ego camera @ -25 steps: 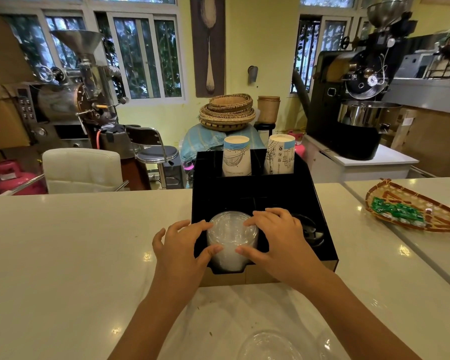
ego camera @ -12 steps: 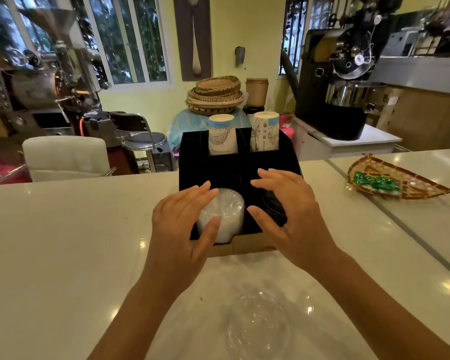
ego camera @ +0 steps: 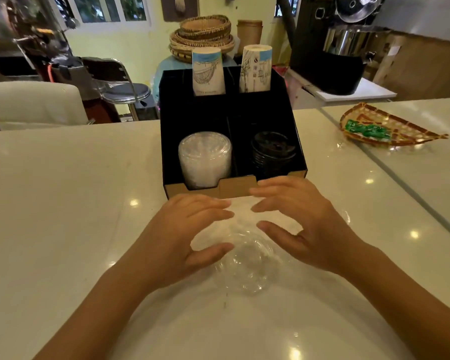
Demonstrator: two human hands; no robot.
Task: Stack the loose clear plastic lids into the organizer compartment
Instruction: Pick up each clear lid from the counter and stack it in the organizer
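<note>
A black cardboard organizer [ego camera: 298, 141] stands on the white counter. Its front left compartment holds a stack of clear plastic lids [ego camera: 204, 157]. A loose clear domed lid [ego camera: 247, 266] lies on the counter in front of the organizer. My left hand [ego camera: 185, 235] hovers at its left side and my right hand [ego camera: 304, 219] at its right, both with fingers spread and curved over the lid. Neither hand grips anything. More clear plastic shows faintly under my right hand.
Black lids [ego camera: 272, 149] fill the front right compartment. Two paper cup stacks [ego camera: 208, 74] [ego camera: 256, 68] stand in the rear compartments. A woven tray with green packets [ego camera: 385, 128] lies at the right. Beyond the counter are a stool [ego camera: 125, 89] and roasting machines.
Both hands have let go of the lid stack in the compartment and drawn back towards me, coming down around the loose lid on the counter. The camera tilted downward.
</note>
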